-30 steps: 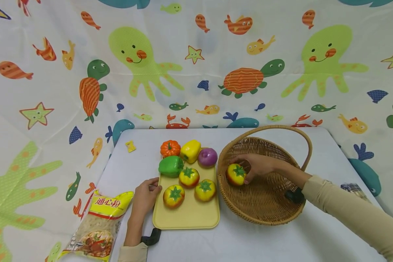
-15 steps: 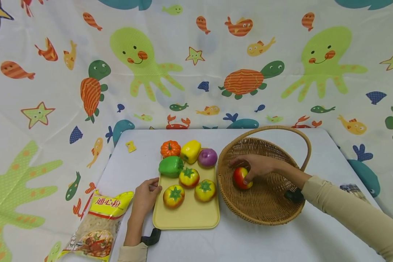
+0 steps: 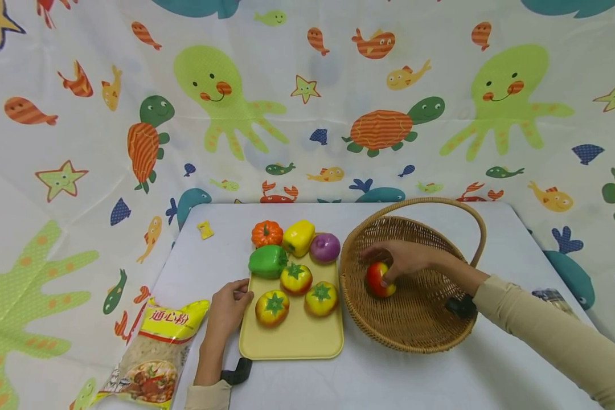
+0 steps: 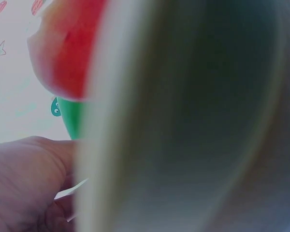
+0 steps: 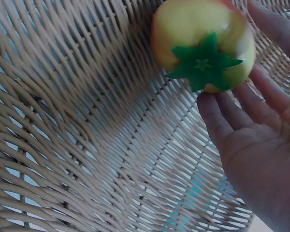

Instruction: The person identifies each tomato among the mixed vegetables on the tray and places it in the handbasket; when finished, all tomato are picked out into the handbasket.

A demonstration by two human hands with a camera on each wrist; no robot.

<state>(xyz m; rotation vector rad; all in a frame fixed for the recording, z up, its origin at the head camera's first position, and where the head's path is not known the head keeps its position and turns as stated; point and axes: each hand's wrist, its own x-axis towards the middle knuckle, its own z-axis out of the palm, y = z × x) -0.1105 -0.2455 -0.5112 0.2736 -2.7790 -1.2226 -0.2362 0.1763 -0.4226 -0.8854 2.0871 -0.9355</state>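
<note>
In the head view the right hand (image 3: 402, 261) reaches into a wicker basket (image 3: 410, 341), with thumb and fingers around a red-and-yellow tomato (image 3: 378, 280). The right wrist view shows that tomato's (image 5: 193, 29) green star-shaped top beside the fingers of the right hand (image 5: 261, 130). At the yellow tray's (image 3: 292, 354) left edge, the left hand (image 3: 229, 304) holds the rim. On the tray are several similar tomatoes (image 3: 272, 308), a green pepper (image 3: 267, 261), a yellow pepper (image 3: 298, 237) and a purple onion (image 3: 325, 247). An orange pumpkin (image 3: 267, 234) sits at its back left corner.
A bag of pasta (image 3: 154, 353) lies left of the left forearm. A small yellow packet (image 3: 205, 229) is at the table's back left, and another packet (image 3: 553, 299) lies right of the basket, partly behind the right sleeve. The basket's handle (image 3: 479, 228) arches above its rim.
Inside the basket, the tomato has rolled over and shifted slightly right and down, so its green top no longer faces the head camera. The left hand stays at the tray.
</note>
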